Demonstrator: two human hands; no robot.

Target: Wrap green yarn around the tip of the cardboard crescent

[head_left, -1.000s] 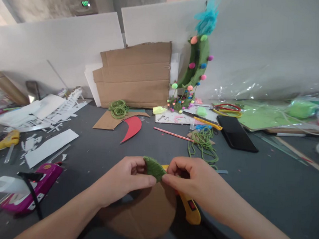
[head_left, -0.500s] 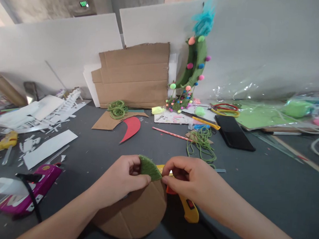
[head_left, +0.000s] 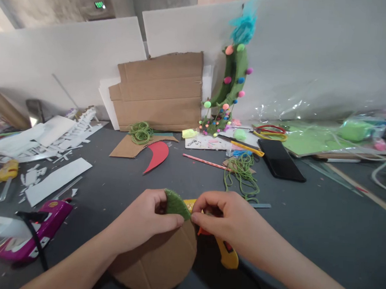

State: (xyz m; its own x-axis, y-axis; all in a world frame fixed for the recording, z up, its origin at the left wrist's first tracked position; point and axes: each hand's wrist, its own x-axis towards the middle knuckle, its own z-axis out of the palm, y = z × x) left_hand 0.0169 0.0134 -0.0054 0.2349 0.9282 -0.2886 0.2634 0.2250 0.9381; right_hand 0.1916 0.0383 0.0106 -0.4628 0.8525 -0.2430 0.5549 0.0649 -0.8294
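Note:
A round brown cardboard disc (head_left: 158, 261) is tilted up in front of me, its top edge covered by a patch of green yarn (head_left: 176, 205). My left hand (head_left: 144, 218) grips the disc, thumb on the near face beside the yarn and fingers behind. At the right corner of the patch, my right hand (head_left: 223, 212) pinches the end of the yarn, though the strand itself is mostly hidden. Under the right hand lies a yellow hot glue gun (head_left: 228, 255) with an orange part, partly covered.
Green yarn (head_left: 242, 172) lies loose beyond my right hand, near a striped stick (head_left: 205, 161) and a phone (head_left: 281, 159). A red crescent (head_left: 157, 155) and coiled yarn (head_left: 141, 133) sit ahead. A purple device (head_left: 38, 230) and white scraps (head_left: 58, 181) are left. A decorated green crescent (head_left: 235, 77) stands behind.
The disc and both hands sit slightly further left and lower in view, along with a small shift of the whole scene. Both hands keep the same grip.

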